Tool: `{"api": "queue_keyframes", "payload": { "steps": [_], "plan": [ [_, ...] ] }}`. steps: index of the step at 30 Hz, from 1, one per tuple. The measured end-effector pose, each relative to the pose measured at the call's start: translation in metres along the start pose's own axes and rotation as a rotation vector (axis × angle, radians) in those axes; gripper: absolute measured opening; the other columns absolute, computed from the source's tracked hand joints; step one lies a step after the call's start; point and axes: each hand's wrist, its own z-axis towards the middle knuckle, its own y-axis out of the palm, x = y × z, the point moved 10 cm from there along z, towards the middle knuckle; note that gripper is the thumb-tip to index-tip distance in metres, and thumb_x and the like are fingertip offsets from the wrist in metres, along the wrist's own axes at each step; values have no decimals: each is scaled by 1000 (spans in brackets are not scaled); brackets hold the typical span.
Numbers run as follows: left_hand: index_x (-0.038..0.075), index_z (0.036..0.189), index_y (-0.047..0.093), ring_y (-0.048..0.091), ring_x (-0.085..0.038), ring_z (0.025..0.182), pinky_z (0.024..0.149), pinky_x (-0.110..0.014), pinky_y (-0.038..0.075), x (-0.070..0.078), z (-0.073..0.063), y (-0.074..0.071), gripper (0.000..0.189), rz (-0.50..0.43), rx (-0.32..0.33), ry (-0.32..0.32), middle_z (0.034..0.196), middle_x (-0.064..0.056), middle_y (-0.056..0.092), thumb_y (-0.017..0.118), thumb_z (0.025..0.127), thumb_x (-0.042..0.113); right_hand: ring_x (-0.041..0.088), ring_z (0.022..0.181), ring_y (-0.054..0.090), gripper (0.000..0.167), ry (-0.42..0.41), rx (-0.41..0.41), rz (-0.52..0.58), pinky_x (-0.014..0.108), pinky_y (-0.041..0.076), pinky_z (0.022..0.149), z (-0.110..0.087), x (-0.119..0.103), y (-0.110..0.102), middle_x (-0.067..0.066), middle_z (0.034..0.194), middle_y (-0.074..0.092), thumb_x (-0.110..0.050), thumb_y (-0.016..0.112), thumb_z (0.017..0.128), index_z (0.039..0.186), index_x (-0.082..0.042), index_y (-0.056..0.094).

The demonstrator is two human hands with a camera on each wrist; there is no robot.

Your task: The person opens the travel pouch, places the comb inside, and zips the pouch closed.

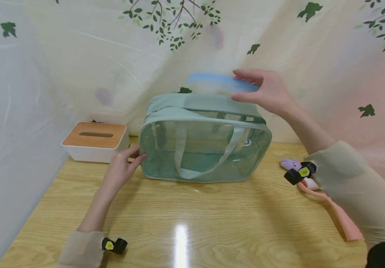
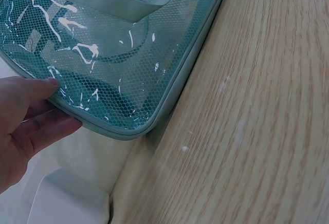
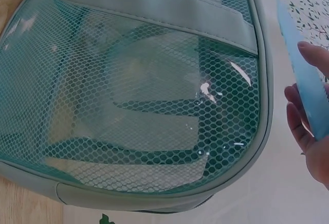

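A mint-green, see-through bag (image 1: 197,149) with a strap handle stands upright on the table, a long gap showing along its top. My left hand (image 1: 124,163) pinches its lower left edge. In the left wrist view, the thumb of the left hand (image 2: 23,116) lies on the clear mesh-patterned front, its fingers behind the rim. Above the bag's top right, my right hand (image 1: 266,89) holds a light-blue comb (image 1: 212,81) between thumb and fingers, blurred in the head view. From the right wrist, the comb (image 3: 303,75) appears beside the bag, fine teeth along one edge.
A white tissue box (image 1: 92,152) with a wooden lid stands left of the bag. Beside my right forearm lie a small purple plush-like item (image 1: 289,163) and a long pink item (image 1: 343,217). A leaf-printed curtain (image 1: 78,74) hangs behind the wooden table (image 1: 219,216).
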Motion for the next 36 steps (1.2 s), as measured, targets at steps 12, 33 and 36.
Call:
{"api": "queue_keyframes", "payload": {
  "steps": [12, 33, 36],
  "plan": [
    [5, 105, 73, 74, -28, 84, 66, -40, 67, -1, 1, -1, 8, 1, -2, -4, 90, -14, 77, 70, 98, 6, 19, 126, 59, 71, -11, -146, -78, 22, 51, 95, 11, -3, 26, 4, 141, 66, -32, 86, 85, 149, -21, 56],
    [4, 104, 73, 74, -28, 83, 66, -39, 67, -2, 2, 0, 8, -1, -2, 10, 89, -14, 76, 70, 97, 6, 27, 125, 59, 74, -71, -240, -200, 52, 49, 112, 15, -5, 50, 11, 143, 64, -28, 86, 84, 149, -11, 55],
    [4, 105, 73, 74, -28, 83, 66, -40, 67, -2, 2, 0, 8, 2, -1, 10, 89, -14, 77, 70, 97, 6, 28, 129, 58, 74, -69, -245, -216, 52, 49, 113, 14, -6, 51, 11, 146, 62, -28, 86, 84, 149, -11, 55]
  ]
}}
